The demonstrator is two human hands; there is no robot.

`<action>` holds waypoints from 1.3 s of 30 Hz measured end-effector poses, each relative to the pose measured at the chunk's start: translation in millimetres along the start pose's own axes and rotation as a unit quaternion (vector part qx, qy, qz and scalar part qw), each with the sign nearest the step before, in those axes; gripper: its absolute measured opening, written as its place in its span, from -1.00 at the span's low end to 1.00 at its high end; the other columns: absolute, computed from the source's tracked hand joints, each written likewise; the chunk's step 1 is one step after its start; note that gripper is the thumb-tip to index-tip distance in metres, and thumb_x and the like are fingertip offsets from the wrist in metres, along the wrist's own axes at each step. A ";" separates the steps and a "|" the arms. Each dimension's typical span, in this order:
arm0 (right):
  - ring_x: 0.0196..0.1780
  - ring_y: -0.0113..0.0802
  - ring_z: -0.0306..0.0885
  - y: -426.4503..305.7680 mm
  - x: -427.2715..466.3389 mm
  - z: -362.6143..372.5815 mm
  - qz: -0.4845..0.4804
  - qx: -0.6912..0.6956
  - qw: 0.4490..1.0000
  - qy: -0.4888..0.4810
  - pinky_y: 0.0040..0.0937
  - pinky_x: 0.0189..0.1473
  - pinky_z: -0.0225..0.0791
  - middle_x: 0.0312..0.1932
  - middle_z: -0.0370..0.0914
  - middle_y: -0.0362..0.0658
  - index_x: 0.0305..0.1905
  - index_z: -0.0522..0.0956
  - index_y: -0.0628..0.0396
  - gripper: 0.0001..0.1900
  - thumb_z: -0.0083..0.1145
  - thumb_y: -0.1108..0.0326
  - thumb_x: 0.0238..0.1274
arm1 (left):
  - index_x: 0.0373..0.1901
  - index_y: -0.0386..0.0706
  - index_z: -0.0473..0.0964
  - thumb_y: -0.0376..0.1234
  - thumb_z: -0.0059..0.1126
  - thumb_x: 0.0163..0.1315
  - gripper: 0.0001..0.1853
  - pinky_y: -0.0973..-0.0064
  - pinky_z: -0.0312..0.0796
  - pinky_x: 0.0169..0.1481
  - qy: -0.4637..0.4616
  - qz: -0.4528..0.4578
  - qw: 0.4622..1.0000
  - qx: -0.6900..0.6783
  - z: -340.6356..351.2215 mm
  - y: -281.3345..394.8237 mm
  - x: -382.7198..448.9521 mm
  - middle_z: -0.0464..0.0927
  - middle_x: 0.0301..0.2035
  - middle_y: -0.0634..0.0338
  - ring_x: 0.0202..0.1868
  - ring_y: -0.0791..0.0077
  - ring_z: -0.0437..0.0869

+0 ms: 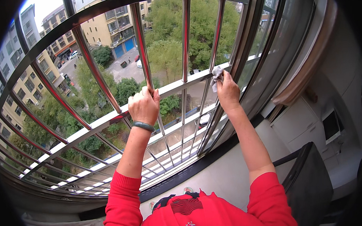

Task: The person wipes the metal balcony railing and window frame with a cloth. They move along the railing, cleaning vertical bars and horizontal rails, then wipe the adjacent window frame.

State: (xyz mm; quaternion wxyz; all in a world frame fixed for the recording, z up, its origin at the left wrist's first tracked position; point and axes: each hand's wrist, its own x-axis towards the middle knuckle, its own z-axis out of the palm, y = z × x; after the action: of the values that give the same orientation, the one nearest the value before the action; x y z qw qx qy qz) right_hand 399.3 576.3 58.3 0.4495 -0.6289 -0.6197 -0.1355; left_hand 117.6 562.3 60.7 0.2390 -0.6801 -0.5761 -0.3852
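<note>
My left hand is wrapped around the horizontal rail of a metal window guard, beside one of its upright bars. A dark bangle circles that wrist. In my right hand is a crumpled pale grey cloth, pinched by the fingers. The cloth lies against the same rail near the foot of another upright bar, towards the guard's right end. Part of the cloth is hidden by my fingers.
Sliding window frames and a gathered curtain stand at the right. Below them are a white cabinet and a dark chair-like piece. A black sill edge runs along the floor. Beyond the bars, trees and buildings lie far below.
</note>
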 end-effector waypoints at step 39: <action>-0.03 0.00 0.61 127.7 -368.5 104.6 0.348 0.182 0.814 -0.428 -0.17 0.01 0.43 -0.08 0.63 0.05 0.12 0.51 0.04 -0.63 -0.02 0.39 0.20 | 0.04 -0.20 0.45 -0.20 0.09 0.31 -0.64 0.29 0.21 0.26 0.202 0.129 0.970 -0.042 21.0 -16.2 -19.1 0.61 -0.02 0.03 0.08 0.19 0.57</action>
State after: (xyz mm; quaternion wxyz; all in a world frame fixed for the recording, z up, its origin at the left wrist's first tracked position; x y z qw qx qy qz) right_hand 402.1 432.7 -319.0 0.2625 -0.7037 -0.5026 0.4282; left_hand 106.4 570.6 31.2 0.3689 -0.6663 -0.4071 -0.5043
